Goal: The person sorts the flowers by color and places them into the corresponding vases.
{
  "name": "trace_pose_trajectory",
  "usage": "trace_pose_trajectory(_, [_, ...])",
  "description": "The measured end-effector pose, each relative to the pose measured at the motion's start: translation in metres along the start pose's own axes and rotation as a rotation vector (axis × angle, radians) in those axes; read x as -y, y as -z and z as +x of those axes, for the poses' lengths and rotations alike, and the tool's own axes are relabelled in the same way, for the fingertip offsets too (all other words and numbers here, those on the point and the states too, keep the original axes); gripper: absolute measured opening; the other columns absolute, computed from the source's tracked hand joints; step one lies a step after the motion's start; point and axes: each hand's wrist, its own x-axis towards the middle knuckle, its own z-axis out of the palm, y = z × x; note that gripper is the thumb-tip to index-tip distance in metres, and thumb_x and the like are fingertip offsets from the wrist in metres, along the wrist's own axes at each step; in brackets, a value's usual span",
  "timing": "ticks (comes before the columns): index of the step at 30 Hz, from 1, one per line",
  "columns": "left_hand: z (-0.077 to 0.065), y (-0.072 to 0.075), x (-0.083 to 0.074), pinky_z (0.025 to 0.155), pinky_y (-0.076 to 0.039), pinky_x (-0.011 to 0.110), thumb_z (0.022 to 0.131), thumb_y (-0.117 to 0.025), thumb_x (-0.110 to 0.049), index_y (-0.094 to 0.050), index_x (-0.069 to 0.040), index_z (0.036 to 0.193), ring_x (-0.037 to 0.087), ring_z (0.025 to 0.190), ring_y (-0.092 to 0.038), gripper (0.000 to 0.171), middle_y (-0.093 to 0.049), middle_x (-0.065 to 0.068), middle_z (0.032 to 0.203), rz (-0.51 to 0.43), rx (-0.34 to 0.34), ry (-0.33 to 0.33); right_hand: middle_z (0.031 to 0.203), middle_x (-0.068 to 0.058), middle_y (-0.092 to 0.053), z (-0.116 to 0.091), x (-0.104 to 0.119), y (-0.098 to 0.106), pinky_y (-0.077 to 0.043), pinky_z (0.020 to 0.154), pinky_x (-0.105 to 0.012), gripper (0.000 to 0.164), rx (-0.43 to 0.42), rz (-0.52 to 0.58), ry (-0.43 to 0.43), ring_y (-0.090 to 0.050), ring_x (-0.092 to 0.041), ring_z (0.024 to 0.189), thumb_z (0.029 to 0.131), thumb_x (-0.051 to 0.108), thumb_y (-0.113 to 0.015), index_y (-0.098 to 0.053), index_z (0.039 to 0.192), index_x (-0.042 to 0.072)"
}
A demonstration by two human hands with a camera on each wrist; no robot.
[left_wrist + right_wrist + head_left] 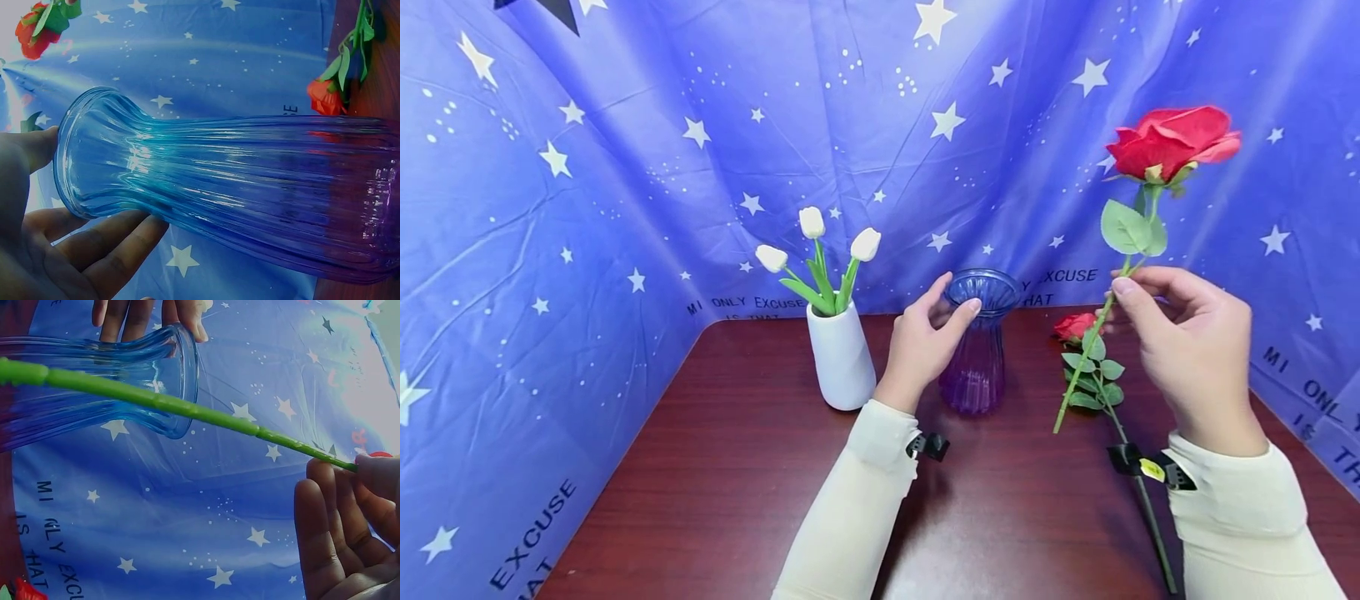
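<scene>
A ribbed glass vase [973, 362], blue at the flared mouth and purple toward the base, stands on the table. My left hand [925, 342] holds it at the mouth, thumb at the rim and fingers against the neck [134, 147]. In the air to the right, my right hand [1198, 354] pinches a red rose [1176, 142] by its green stem [156, 402] between thumb and fingers. Its bloom is up, and the stem slants down to the left, its lower end to the right of the vase in the head view.
A second red rose [1075, 327] lies on the dark red wooden table [722, 492], its stem running toward the front right. Left of the glass vase stands a white vase [842, 358] with three white tulips [812, 223]. Blue star-printed cloth [820, 100] encloses the back and sides.
</scene>
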Motion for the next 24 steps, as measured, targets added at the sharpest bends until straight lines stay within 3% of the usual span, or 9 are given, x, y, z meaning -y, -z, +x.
trace_pose_trajectory(14, [0.0013, -0.0011, -0.0002, 0.092, -0.058, 0.028, 0.092, -0.068, -0.063, -0.052, -0.033, 0.152, 0.004, 0.104, -0.073, 0.069, -0.076, -0.003, 0.108, -0.002, 0.000, 0.004, 0.086, -0.014, -0.078, 0.0025, 0.0039, 0.0036, -0.059, 0.060, -0.022, 0.025, -0.038, 0.179, 0.170, -0.073, -0.017, 0.059, 0.082, -0.011, -0.078, -0.066, 0.098, -0.025])
trace_pose_trajectory(24, [0.0005, -0.0003, 0.0005, 0.092, -0.058, 0.028, 0.092, -0.067, -0.063, -0.052, -0.033, 0.152, 0.004, 0.104, -0.073, 0.069, -0.076, -0.003, 0.108, -0.004, 0.002, 0.006, 0.085, -0.020, -0.077, 0.0034, 0.0078, 0.0003, -0.060, 0.060, -0.024, 0.030, -0.178, 0.280, 0.281, -0.074, -0.021, 0.066, 0.079, -0.012, -0.081, -0.063, 0.095, -0.029])
